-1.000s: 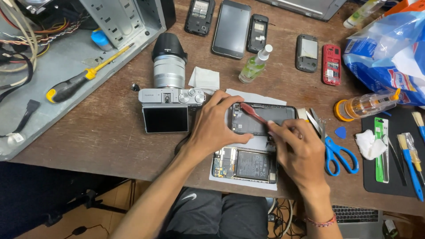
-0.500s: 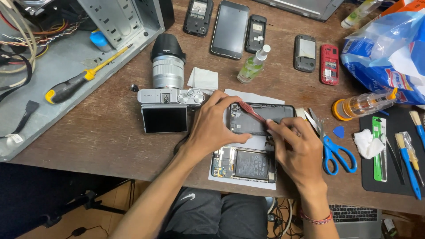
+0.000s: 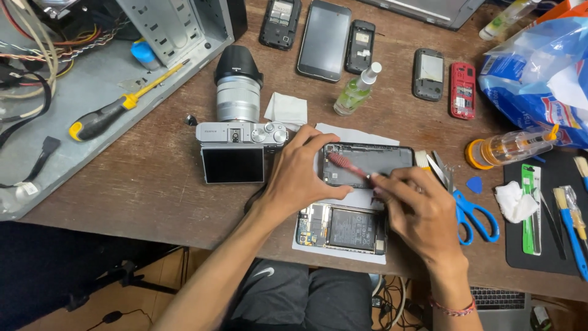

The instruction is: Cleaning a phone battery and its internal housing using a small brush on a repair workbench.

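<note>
The brown desk (image 3: 153, 184) is carrying many things, and the largest is the open grey computer case (image 3: 79, 92) lying at the far left with a yellow and black screwdriver (image 3: 116, 110) on its panel. Beside it a silver camera (image 3: 239, 138) is resting with its screen up. Just right of the camera, the black phone back cover (image 3: 373, 160) is lying on a white paper sheet (image 3: 361, 199), with the opened phone body (image 3: 343, 228) just below it showing battery and boards. So the phone is already taken apart, and I judge the cleaning of the cover is in the middle, with assembling not yet done. The left hand (image 3: 300, 178) is pressing the cover's left edge, fingers spread. The right hand (image 3: 419, 214) is pinching a small red brush (image 3: 346, 167), whose bristles are touching the cover's inside. Blue scissors (image 3: 468, 211) are lying just right of this hand.
</note>
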